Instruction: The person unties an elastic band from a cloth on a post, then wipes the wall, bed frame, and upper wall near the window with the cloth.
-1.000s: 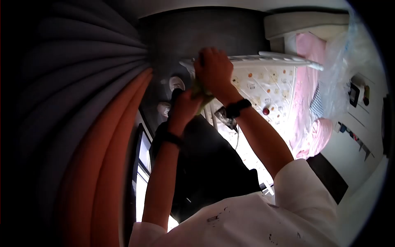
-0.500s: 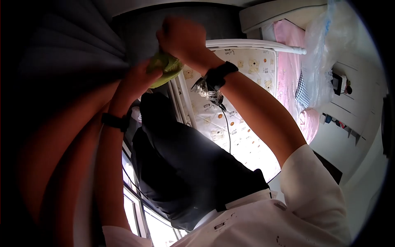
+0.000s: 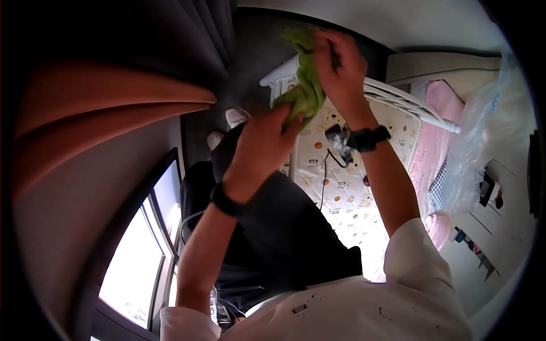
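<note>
A crumpled green cloth (image 3: pixel 310 82) stretches between my two hands above the white bed rail. My left hand (image 3: pixel 264 142) is closed on its lower end, thumb and fingers gripping the fabric. Higher up and to the right, my right hand (image 3: pixel 344 71) pinches the cloth's upper part, and a loose end hangs past the fingers to the left. Both wrists wear black bands. Just below my right wrist, a dark device with a cable and clear wrapping (image 3: pixel 340 142) shows over the patterned mattress.
The white-railed bed has a bear-print mattress (image 3: pixel 347 184). Pink bedding (image 3: pixel 435 119) and clear plastic sheeting (image 3: pixel 475 136) lie to the right. Orange and grey curtains (image 3: pixel 114 99) hang at the left, above a bright window (image 3: pixel 133 264). White shoes (image 3: pixel 236 117) show on the dark floor.
Both hands have moved right, away from the curtain, and spread apart. The green cloth, bunched between them before, is now drawn out longer. The view has shifted, showing more window.
</note>
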`<state>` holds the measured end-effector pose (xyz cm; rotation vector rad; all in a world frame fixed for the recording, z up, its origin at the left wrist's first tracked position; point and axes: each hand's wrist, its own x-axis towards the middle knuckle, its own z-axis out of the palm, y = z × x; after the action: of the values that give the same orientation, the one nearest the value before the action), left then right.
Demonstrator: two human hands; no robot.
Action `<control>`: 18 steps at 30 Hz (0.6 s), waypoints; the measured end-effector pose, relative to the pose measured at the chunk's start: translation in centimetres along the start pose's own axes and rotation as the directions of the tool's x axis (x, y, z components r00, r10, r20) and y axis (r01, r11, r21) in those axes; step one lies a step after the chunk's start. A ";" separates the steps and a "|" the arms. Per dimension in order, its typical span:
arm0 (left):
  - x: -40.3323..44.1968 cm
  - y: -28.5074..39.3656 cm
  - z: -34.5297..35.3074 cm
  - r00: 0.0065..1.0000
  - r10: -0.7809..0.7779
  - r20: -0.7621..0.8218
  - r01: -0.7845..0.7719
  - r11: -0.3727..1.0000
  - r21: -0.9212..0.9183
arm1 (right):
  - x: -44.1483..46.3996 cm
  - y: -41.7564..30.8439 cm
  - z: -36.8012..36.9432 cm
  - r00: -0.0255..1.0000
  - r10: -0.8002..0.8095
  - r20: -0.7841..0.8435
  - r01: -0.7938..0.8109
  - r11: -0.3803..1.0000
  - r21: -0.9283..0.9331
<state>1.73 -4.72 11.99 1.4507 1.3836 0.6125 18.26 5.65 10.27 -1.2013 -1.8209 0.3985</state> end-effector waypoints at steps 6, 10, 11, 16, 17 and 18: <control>-6.5 3.7 9.1 0.978 0.027 0.205 -0.130 0.850 0.510 | -14.0 0.8 -6.5 0.884 0.416 0.214 -0.366 0.900 -0.238; -7.3 7.3 15.6 0.888 0.031 0.458 -0.239 0.884 0.403 | -18.5 1.8 -13.2 0.735 0.646 0.206 -0.509 0.726 -0.462; -6.8 8.3 15.1 0.827 0.048 0.561 -0.195 0.959 0.205 | -17.3 0.6 -15.2 0.700 0.693 0.171 -0.559 0.681 -0.473; -1.2 9.2 7.5 0.929 0.133 0.344 -0.064 0.977 -0.205 | -11.0 -0.5 -19.4 0.813 0.548 -0.198 -0.581 0.740 -0.338; 0.3 9.0 5.9 0.956 0.122 0.265 -0.076 0.982 -0.175 | -9.2 0.5 -18.5 0.834 0.497 -0.240 -0.550 0.778 -0.302; 1.6 8.6 4.7 0.974 0.135 0.181 -0.130 0.991 -0.039 | -7.3 1.5 -17.0 0.865 0.451 -0.221 -0.501 0.807 -0.314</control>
<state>9.95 -3.34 17.40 1.5461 1.1380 0.5641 33.90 -3.22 14.99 -1.9150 -1.4926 0.2506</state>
